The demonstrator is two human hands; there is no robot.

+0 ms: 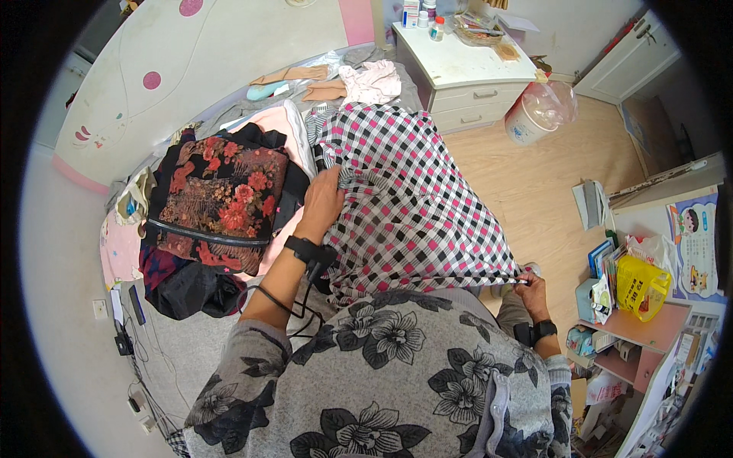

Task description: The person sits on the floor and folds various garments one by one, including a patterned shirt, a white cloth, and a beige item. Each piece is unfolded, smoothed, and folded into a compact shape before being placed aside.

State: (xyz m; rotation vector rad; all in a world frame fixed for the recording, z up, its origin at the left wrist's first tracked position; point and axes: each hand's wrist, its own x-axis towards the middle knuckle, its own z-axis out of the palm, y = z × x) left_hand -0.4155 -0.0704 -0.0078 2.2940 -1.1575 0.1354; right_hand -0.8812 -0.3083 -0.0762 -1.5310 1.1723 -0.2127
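Note:
A checked cloth garment (401, 206) in white, black and pink lies spread in front of me, partly over the bed's right edge. At its left side, my left hand (325, 197) rests on the fabric, its fingers partly hidden, so its grip is unclear. My right hand (532, 291) pinches the lower right corner, pulling the near edge fairly straight. Left of the cloth sits a folded black garment with red flowers (229, 194) on a pile of dark clothes. A black garment with a shiny surface (197, 289) hangs below that pile.
Tan and pale pink clothes (372, 82) lie near the headboard (229, 40). A white nightstand (458, 57) holds bottles and a basket. Beyond it stands a lined waste bin (527, 120). A pink desk (647, 323) with a yellow bag (641, 286) is at right. Cables run along the left wall.

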